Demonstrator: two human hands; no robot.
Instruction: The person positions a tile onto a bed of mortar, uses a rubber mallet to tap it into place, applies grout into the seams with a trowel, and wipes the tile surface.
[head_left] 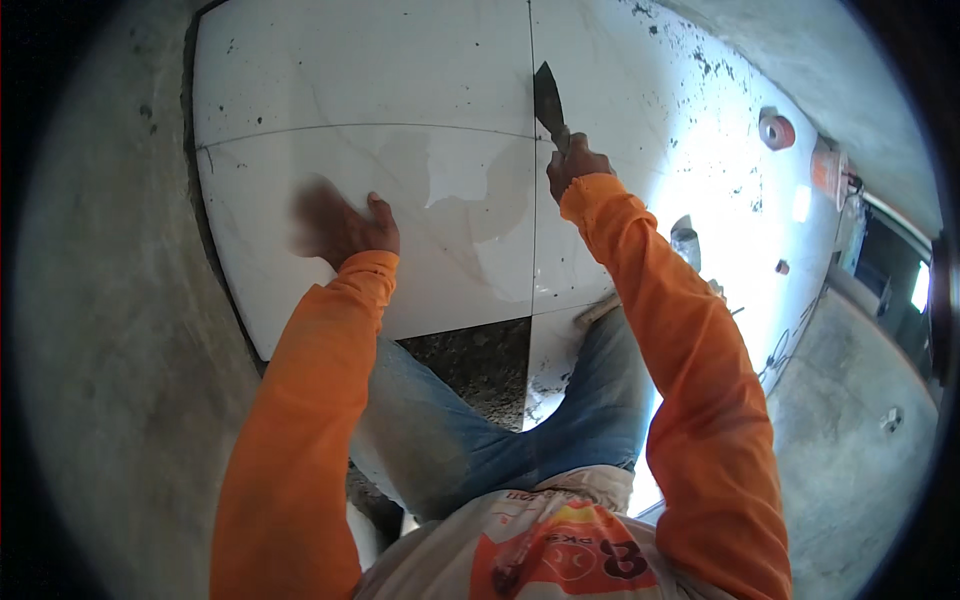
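Scraper at the Seam, Palm Out Over Pale Tile

My right hand [580, 165] has its fingers wrapped around the handle of a scraper [547, 97], its blade pointing away from me beside the long seam [533, 230]; my left hand [345, 220] is out over the near-left tile [450, 285], thumb standing apart, the other fingers too blurred to tell spread from together; whether that palm touches, I cannot tell. Good work here, I judge, means a low blade, light strokes along the joint and no corner digging into the glossy face; the left hand would serve best flat, feeling for grit and level, clear of the edge.

The count: one scraper; two tiles left of the long seam, the far one [360, 60] and the near one, with those on the right too washed by glare to number; one bare, dark patch [480, 360] by my knees; one roll of tape [776, 130]; one bucket [828, 173] beyond it; one wooden handle [597, 310] beside my leg.
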